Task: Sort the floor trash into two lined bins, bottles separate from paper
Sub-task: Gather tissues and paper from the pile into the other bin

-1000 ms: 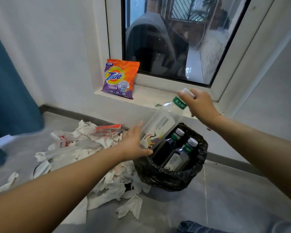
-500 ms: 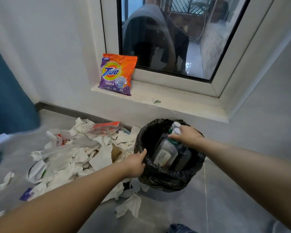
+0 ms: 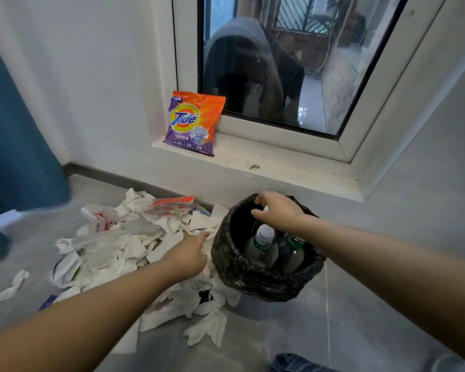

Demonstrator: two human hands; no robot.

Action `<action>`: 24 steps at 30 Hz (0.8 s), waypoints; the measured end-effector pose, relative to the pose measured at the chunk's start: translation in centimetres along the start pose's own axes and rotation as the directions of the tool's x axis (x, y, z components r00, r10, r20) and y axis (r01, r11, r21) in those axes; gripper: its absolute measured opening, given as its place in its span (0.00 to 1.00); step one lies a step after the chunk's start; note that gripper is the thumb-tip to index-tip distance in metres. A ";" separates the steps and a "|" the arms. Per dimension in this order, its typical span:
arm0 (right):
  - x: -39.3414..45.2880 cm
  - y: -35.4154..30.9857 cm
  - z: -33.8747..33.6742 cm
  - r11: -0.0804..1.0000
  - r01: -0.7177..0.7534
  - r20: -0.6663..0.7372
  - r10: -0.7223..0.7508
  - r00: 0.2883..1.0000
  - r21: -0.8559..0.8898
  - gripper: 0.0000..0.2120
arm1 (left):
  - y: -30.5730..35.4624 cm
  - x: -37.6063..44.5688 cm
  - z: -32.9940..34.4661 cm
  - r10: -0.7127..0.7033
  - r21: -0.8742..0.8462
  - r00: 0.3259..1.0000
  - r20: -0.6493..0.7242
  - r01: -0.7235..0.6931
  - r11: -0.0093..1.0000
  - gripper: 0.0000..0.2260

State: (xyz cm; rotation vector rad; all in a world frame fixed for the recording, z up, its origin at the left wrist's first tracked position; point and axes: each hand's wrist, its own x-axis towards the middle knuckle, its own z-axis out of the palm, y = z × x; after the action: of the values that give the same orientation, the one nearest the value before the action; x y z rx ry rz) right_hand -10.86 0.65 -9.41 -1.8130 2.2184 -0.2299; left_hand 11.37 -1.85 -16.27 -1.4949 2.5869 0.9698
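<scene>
The right hand (image 3: 275, 210) hovers with loosely spread fingers, holding nothing, over the far rim of the black-lined bin (image 3: 253, 275) where plastic bottles (image 3: 261, 247) stand upright, while the left hand (image 3: 189, 255), fingers relaxed, rests on the torn paper pile (image 3: 118, 248) spread across the floor (image 3: 360, 331) touching the bin's left edge.

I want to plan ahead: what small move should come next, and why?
Probably the left hand should pinch up paper from the paper pile it rests on; bottles already stand in the black-lined bin, and no second bin shows.
</scene>
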 end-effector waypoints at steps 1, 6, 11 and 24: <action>-0.1 -1.2 -0.4 0.999 0.021 -0.011 -0.021 1.000 0.036 0.17 | -0.9 -0.5 -0.6 -0.027 -0.003 1.000 -0.016 0.027 1.000 0.26; -0.6 -8.6 0.5 0.977 0.184 0.130 -0.170 0.977 -0.109 0.12 | -5.6 -3.1 -3.4 -0.156 0.079 0.987 -0.047 0.159 0.984 0.27; 0.5 -13.8 5.9 0.830 0.435 0.416 -0.279 0.865 -0.348 0.15 | -11.6 -4.7 -4.7 -0.275 0.243 0.961 -0.019 0.271 0.931 0.22; 4.9 -15.6 15.9 0.579 0.728 0.779 -0.237 0.581 -0.367 0.16 | -20.1 -6.4 0.8 -0.245 0.564 0.967 0.062 0.169 0.809 0.40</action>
State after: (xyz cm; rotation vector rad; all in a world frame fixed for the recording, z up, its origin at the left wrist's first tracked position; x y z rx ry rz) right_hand 7.70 -6.68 -20.61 -2.3519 1.2219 1.1110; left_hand 30.35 -3.58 -25.29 -1.4358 2.2571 0.2369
